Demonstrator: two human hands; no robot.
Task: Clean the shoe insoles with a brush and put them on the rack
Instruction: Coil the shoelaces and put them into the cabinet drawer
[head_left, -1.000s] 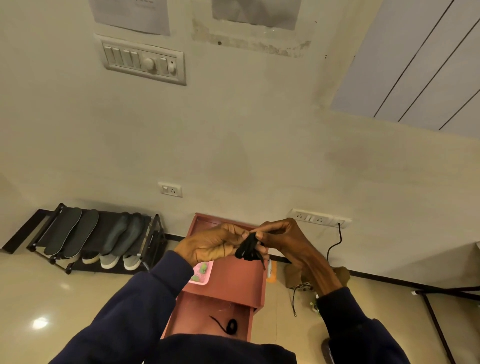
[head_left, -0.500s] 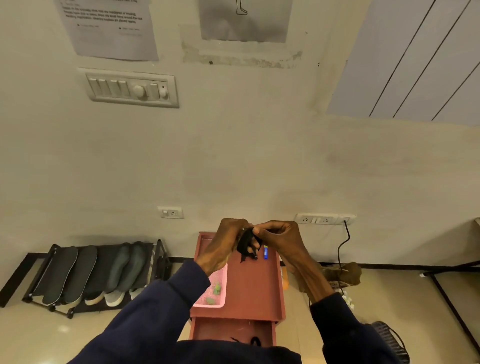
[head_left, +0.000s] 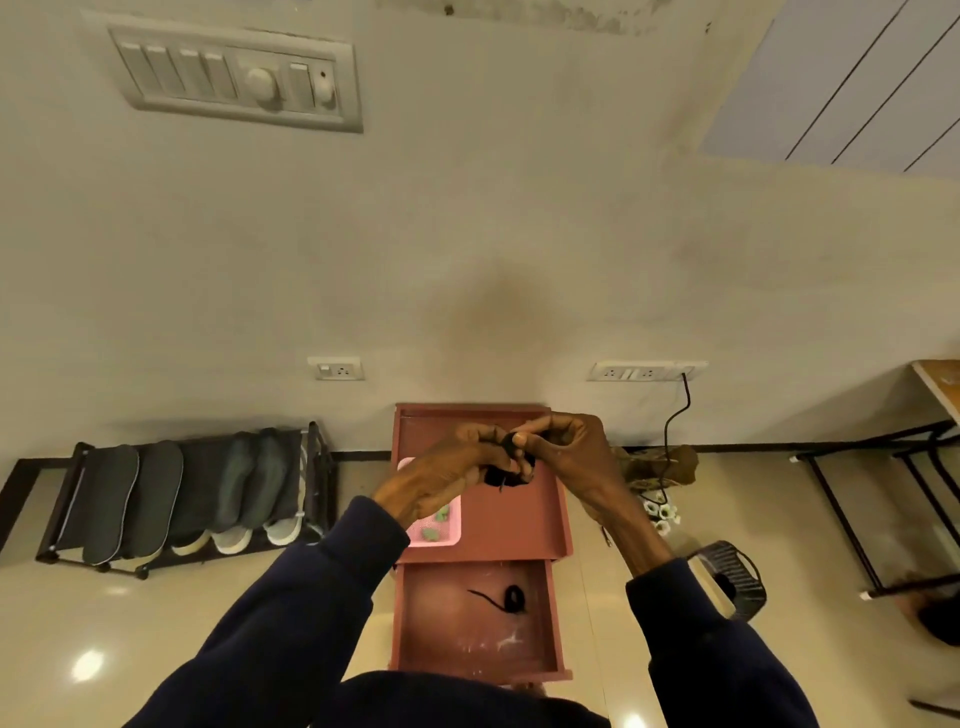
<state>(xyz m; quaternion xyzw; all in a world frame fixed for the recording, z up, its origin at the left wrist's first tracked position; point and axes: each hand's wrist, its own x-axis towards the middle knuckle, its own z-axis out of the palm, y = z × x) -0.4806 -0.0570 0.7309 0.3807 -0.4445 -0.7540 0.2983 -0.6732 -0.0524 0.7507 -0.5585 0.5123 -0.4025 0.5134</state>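
Observation:
Both hands meet above the red cabinet. My left hand and my right hand pinch a bundle of black shoelace between their fingertips. A second coiled black shoelace lies in the open drawer below. On the low black shoe rack at the left, dark insoles lean side by side next to grey shoes. No brush is visible.
A pink tray with small green items sits on the cabinet's left side. Wall sockets and a hanging black cable are at the right. A black basket stands on the floor, and a table frame is far right.
The view has tipped down, so the open drawer shows more fully. Both hands stay together on the black shoelace bundle and have shifted it slightly in their fingers.

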